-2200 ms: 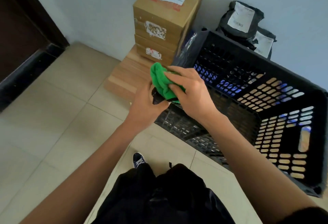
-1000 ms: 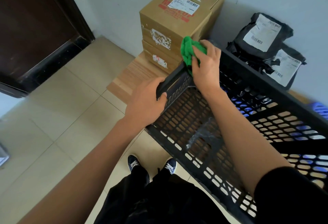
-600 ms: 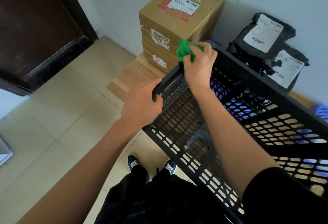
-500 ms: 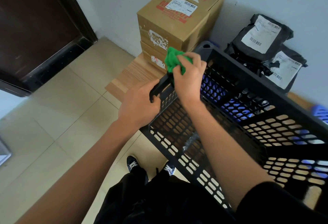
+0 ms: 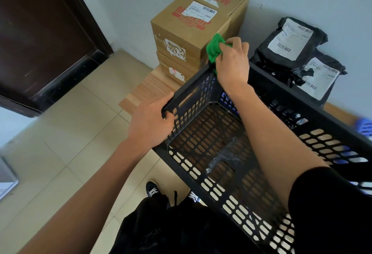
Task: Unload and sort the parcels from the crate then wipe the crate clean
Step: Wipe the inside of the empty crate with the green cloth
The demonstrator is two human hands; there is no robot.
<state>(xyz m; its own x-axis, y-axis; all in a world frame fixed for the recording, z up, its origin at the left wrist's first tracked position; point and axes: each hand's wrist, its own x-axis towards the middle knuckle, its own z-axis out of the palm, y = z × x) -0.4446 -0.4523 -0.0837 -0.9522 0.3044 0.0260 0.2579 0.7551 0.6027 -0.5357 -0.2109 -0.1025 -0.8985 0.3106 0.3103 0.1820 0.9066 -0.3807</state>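
Observation:
A black perforated plastic crate (image 5: 221,173) fills the lower right of the head view, with only a scrap of clear plastic film (image 5: 223,158) on its floor. My left hand (image 5: 151,124) grips the crate's left rim, fingers curled over its edge. My right hand (image 5: 231,64) holds a bunched green cloth (image 5: 214,50) against the crate's far left corner. Stacked cardboard boxes (image 5: 187,32) stand behind that corner. Two black mailer bags (image 5: 291,52) with white labels lean on the wall at right.
The boxes and bags sit on a low wooden platform (image 5: 151,90) by the pale wall. A dark door (image 5: 40,32) is at left. Beige floor tiles (image 5: 70,143) lie left of the crate. My shoes (image 5: 153,190) are below. Something blue (image 5: 364,126) shows at the right edge.
My right hand has slid the green cloth back along the left rim to the far corner. My left hand keeps its grip on that rim. The view has shifted a little.

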